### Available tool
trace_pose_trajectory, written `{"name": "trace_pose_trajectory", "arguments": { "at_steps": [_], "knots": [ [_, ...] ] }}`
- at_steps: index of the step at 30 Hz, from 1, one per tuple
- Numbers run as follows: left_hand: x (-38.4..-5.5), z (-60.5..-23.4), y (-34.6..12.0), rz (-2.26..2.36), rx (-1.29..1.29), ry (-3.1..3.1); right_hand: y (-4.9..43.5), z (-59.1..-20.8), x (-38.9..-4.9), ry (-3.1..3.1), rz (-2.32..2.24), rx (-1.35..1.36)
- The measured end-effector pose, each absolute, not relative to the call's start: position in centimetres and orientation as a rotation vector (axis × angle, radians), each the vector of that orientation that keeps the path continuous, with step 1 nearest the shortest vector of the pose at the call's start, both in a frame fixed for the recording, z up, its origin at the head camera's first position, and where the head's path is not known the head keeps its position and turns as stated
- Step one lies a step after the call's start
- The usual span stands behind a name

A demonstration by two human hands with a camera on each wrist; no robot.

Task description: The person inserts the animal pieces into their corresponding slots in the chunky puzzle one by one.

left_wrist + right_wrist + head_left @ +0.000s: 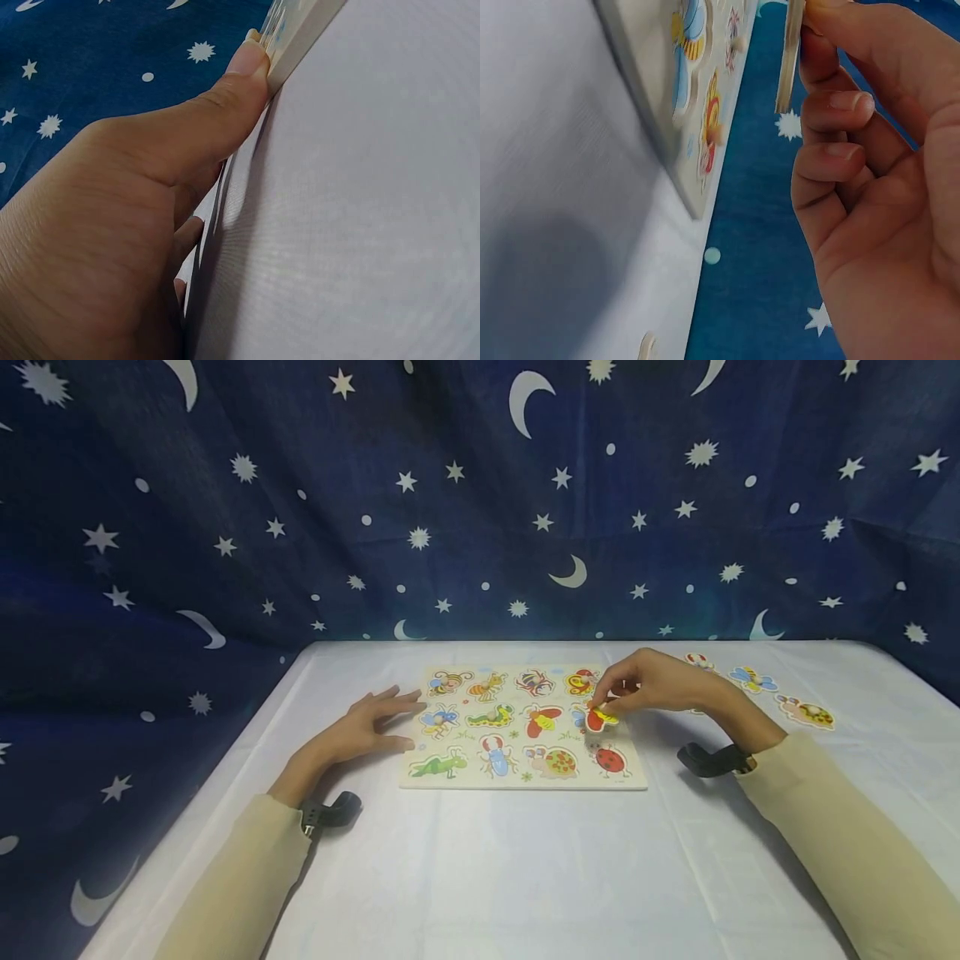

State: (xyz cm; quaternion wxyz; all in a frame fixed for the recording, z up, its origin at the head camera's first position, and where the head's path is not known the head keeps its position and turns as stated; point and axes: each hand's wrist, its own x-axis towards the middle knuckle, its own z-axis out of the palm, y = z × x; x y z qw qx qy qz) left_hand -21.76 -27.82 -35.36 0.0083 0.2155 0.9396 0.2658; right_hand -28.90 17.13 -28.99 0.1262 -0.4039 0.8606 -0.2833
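Note:
A wooden insect puzzle board (pixel 525 788) lies flat on the white table. My right hand (pixel 660 681) pinches a red and yellow winged insect puzzle piece (pixel 596 720) over the right side of the board, tilted. In the right wrist view that piece (pixel 790 64) shows edge-on, raised off the board, with the other fingers curled below it. My left hand (pixel 371 727) rests at the board's left edge with fingers loosely spread. The left wrist view shows its thumb (pixel 232 90) against the board's side (pixel 300 45).
Right of the board lie loose pieces: a snail (pixel 806 712), a blue-winged bee (pixel 753 680) and a red one (pixel 699 662), partly behind the right hand. Knobbed pieces such as the spider (pixel 535 682) and caterpillar (pixel 489 717) sit in the board. A starry blue curtain (pixel 480 510) hangs behind.

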Motion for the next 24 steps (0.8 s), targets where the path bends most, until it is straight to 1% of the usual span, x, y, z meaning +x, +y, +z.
{"name": "trace_pose_trajectory", "arguments": {
  "at_steps": [4, 24],
  "knots": [
    [-21.7, -35.3, -27.8, 0.833, 0.671, 2.939, 16.2, -28.7, -29.0, 2.501, -0.807, -1.246],
    [-21.7, -35.2, -27.8, 0.835, 0.683, 2.948, 12.5, -28.8, -29.6, 2.470, -0.770, -1.342]
  ]
}}
